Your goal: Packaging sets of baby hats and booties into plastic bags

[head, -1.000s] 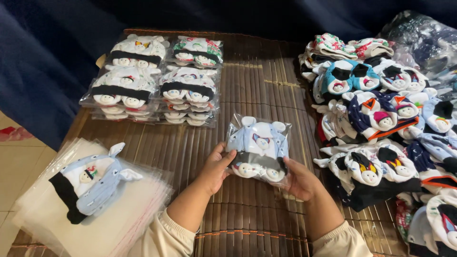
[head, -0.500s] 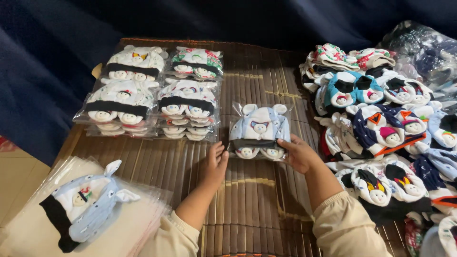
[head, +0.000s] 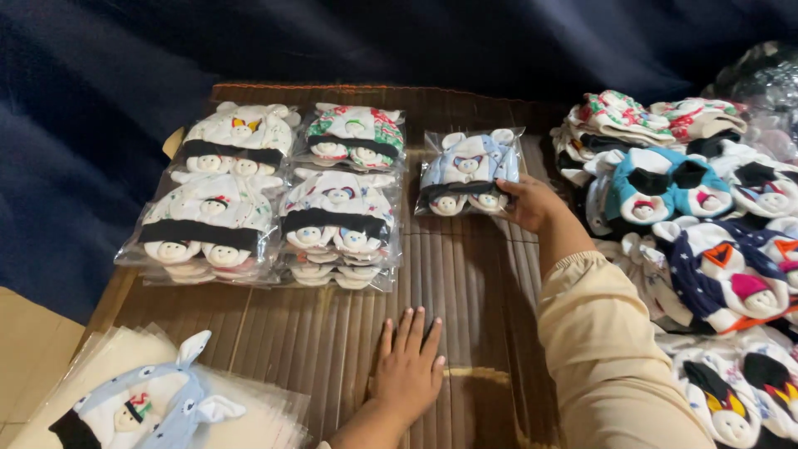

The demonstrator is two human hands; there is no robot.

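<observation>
Taking the bamboo mat (head: 332,349) as the landmark: off its near left corner lies a pile of clear plastic bags (head: 249,416), thin and glossy, with a pale blue baby hat (head: 145,407) resting on top, soft cloth with pointed ears. On the mat's far left sit four stacks of bagged hats (head: 278,195), white knit with black bands and small doll faces, two stacks deep and two across, their wrapping shiny and crinkled.

Near the mat's front middle, the left hand (head: 407,370) lies flat, palm down, fingers spread on the ribbed slats, holding nothing.

At the mat's far middle, just right of the stacks, lies the bagged blue hat (head: 470,170), its long side running across the mat. The right hand (head: 532,202) pinches its near right corner, thumb on top, so the bag extends left and away from that hand. The right hand is the nearer one; the left is well apart from it, back towards the mat's front.

Beyond the mat's right edge spreads a heap of loose hats (head: 690,216), unwrapped, in teal, navy, white and patterned cloth.
</observation>
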